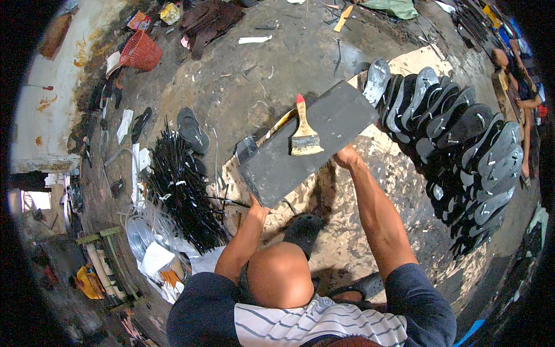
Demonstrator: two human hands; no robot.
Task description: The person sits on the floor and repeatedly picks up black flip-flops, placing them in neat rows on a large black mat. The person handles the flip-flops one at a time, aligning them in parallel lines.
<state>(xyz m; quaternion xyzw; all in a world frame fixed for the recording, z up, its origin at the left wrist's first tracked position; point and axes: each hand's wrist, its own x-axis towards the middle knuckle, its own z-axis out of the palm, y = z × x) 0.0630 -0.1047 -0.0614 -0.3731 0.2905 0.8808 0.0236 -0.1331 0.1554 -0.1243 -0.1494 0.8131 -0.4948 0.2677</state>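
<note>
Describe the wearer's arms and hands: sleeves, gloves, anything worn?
Both forearms are bare. The left hand and right hand show no gloves, and no watch or band is visible. Dark navy short sleeves cover the upper arms, over a white front panel with thin dark stripes.

- Dark grey flat board, near the centre.
- Paintbrush on it: yellowish handle, red tip, pale bristles.
- Red-orange mesh basket at eleven o'clock.
- Black sandal soles with grey undersides, at three o'clock.
- Black strap bundle at nine o'clock.
- Navy shirt with a white striped panel, at six o'clock.
</note>
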